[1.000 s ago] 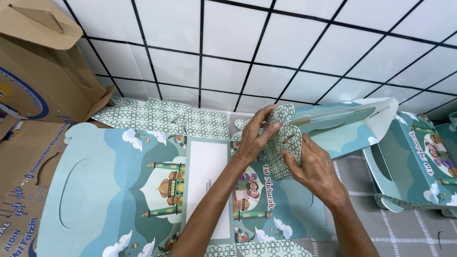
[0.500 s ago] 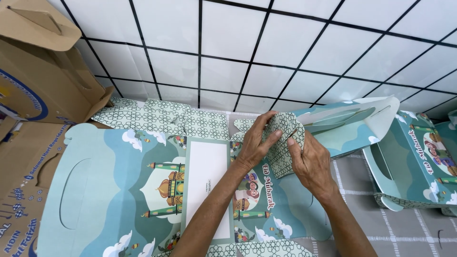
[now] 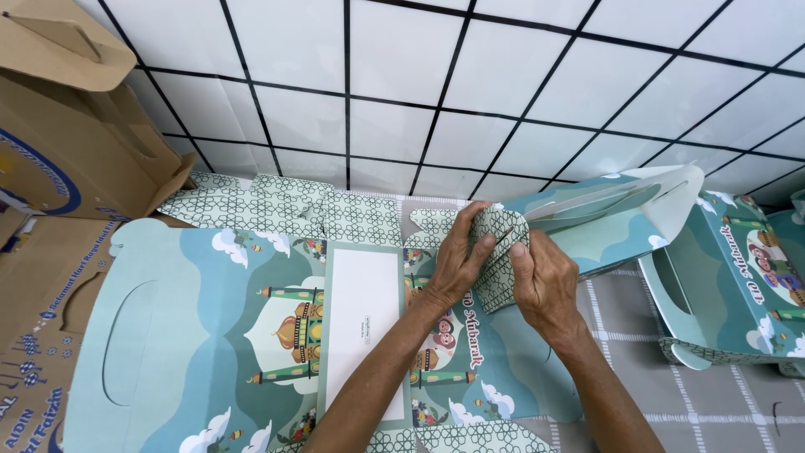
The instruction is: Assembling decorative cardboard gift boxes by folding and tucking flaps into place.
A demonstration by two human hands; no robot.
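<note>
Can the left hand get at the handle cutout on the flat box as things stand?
Probably yes: the left hand is on the folded flap, and the handle cutout lies uncovered to its left.

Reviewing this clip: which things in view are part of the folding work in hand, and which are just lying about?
In hand:
left hand
right hand
patterned flap pinched between both hands
flat printed box blank that the flap belongs to

Lying about:
brown cardboard carton, open, at left
folded printed box at right
white tiled wall
</note>
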